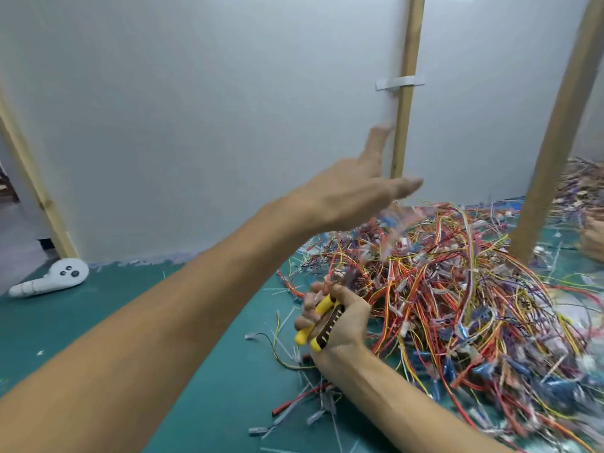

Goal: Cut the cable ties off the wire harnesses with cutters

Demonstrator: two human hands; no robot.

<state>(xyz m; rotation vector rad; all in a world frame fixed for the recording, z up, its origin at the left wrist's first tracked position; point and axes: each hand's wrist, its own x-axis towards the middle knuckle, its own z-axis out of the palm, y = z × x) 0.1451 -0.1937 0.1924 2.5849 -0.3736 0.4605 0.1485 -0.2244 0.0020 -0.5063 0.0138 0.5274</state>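
A big heap of multicoloured wire harnesses (457, 289) covers the right half of the green mat (98, 322). My left hand (356, 188) is raised above the heap's far left side, fingers spread, holding nothing; a blurred bundle of wires (397, 217) is in the air just below its fingertips. My right hand (333, 318) rests at the heap's near left edge, closed around the yellow and brown handles of the cutters (322, 325). The cutter jaws are hidden behind my fingers. Cut white cable ties (284, 317) and loose wire pieces lie scattered on the mat around my right hand.
A white wall panel stands behind the mat, with two wooden posts (405, 103), (555, 132) rising from the table. A white handheld controller (52, 279) lies at the mat's far left. Another person's hand (593, 237) shows at the right edge.
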